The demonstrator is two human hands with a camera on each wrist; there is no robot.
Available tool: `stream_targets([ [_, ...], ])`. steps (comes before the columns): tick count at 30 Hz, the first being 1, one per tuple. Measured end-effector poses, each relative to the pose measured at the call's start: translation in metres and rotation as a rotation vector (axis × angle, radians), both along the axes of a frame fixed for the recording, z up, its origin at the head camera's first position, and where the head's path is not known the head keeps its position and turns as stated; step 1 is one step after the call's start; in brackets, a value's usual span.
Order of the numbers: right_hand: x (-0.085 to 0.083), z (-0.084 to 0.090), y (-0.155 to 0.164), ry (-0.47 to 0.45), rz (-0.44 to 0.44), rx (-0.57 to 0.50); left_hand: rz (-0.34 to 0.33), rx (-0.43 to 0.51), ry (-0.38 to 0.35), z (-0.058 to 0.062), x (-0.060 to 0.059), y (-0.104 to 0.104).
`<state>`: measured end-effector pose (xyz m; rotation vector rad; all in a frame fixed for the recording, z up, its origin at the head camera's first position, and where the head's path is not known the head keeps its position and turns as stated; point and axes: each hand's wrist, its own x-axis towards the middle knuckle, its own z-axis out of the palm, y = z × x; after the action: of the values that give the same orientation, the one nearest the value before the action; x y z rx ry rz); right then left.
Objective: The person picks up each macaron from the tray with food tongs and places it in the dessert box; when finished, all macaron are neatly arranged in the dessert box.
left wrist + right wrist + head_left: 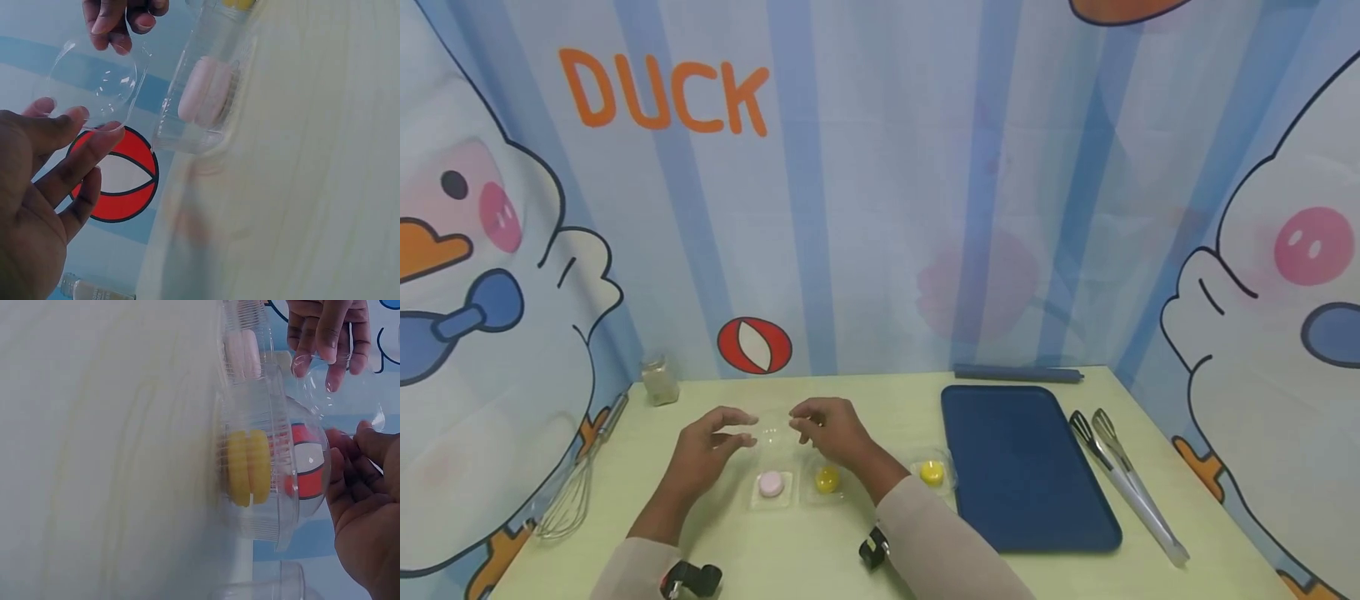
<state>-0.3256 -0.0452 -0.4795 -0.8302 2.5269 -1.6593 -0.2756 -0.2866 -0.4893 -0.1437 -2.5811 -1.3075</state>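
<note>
Nearest me sit a pink macaron in its clear plastic case [771, 486] and a yellow macaron in another clear case [827, 480]. Above them my left hand [703, 454] and right hand [831, 431] pinch a clear plastic dome lid [772, 433]. Beyond stands a small glass jar [659, 381].

Two yellow macarons [827, 478], one pink macaron [771, 483], seemingly.

I see a clear, glossy plastic lid [94, 78], thin and smooth; matt pale table [1150, 575]; a matt blue plastic tray [1022, 467]; shiny metal tongs [1123, 479] and a wire whisk [568, 496].
</note>
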Motion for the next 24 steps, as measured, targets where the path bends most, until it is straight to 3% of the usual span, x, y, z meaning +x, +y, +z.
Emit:
stream_targets([
  [5,0.003,0.0,0.003,-0.046,0.048,-0.025,-0.018,-0.012,0.052,-0.001,0.003,-0.001],
  [11,0.003,-0.002,0.005,-0.037,0.058,0.007,-0.037,0.009,0.08,0.0,0.007,-0.002],
  [18,0.005,-0.002,0.006,-0.041,0.05,0.017,-0.153,0.105,0.019,0.001,0.01,-0.007],
  [24,0.008,0.0,0.008,-0.052,0.052,0.041,-0.254,0.048,0.007,0.001,0.012,-0.013],
])
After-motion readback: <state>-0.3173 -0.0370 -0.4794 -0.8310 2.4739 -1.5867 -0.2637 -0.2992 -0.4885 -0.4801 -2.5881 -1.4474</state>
